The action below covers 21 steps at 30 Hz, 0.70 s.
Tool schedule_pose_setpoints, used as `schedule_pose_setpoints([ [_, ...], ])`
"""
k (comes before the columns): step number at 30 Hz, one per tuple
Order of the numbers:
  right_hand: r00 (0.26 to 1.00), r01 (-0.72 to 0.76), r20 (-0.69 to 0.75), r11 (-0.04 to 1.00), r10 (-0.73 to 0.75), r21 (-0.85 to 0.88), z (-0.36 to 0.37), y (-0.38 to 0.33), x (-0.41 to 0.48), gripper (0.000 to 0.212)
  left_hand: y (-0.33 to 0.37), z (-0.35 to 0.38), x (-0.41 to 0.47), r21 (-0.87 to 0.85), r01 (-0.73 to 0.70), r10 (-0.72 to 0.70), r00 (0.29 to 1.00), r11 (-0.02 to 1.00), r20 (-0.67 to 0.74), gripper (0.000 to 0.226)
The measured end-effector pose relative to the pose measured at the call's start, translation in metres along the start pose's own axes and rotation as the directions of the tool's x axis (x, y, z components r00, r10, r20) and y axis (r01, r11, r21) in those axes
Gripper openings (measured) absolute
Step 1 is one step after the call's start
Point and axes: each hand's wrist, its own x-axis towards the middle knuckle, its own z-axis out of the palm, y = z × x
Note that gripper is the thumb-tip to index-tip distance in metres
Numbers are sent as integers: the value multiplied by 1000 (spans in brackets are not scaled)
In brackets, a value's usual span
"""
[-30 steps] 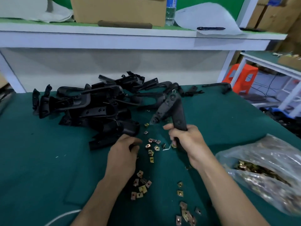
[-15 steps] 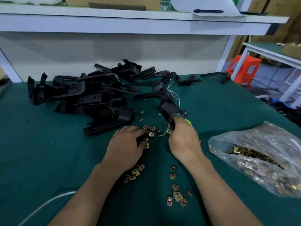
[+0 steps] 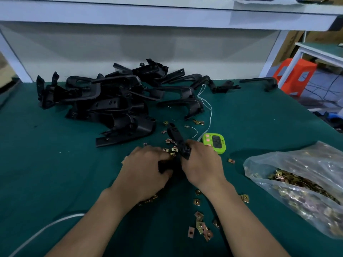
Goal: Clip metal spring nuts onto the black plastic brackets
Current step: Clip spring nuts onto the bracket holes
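My right hand grips a black plastic bracket by its near end, and the bracket slants up and away to the left. My left hand lies beside it, fingers curled over the bracket's lower black part, fingertips at a brass spring nut. Several loose spring nuts are scattered on the green cloth around and between my wrists. A large heap of black brackets lies at the back left.
A clear plastic bag full of spring nuts sits at the right. A green digital timer with a white cord lies just beyond my right hand. A lone bracket rests at the far right edge; an orange stool stands past the table.
The bracket came down from upright to low over the cloth near the nuts. My left hand moved right against it. The green timer, hidden before, now shows.
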Motion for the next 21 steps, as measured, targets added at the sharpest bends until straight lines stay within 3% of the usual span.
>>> schedule_pose_setpoints([
  [4, 999, 22, 25, 1000, -22, 13, -1, -1, 0, 14, 3, 2, -7, -27, 54, -53, 998, 998, 32, 17],
  [7, 999, 9, 43, 1000, -8, -4, -2, 0, 2, 11, 9, 4, -6, 2, 65, -65, 996, 998, -64, 12],
  [10, 998, -35, 59, 999, 34, 13, -2, 0, 1, 12, 8, 3, -6, -57, 175, -183, 963, 983, -199, 14],
  [14, 998, -1, 59, 1000, 0, 17, -1, 0, -1, 8, 4, 0, -5, -140, 278, -303, 930, 950, -207, 20],
  [16, 997, 65, 38, 991, -70, 114, 1, -1, -3, 1, 3, 2, -3, -211, 326, -367, 910, 921, -194, 17],
  [19, 989, 143, -21, 938, -143, 317, 8, -11, -9, 13, 4, 3, -3, -306, 342, -395, 909, 888, -130, 12],
  [21, 982, 187, -72, 921, -173, 341, 14, -18, -11, 20, 6, 0, -5, -383, 314, -388, 912, 869, -132, 24],
])
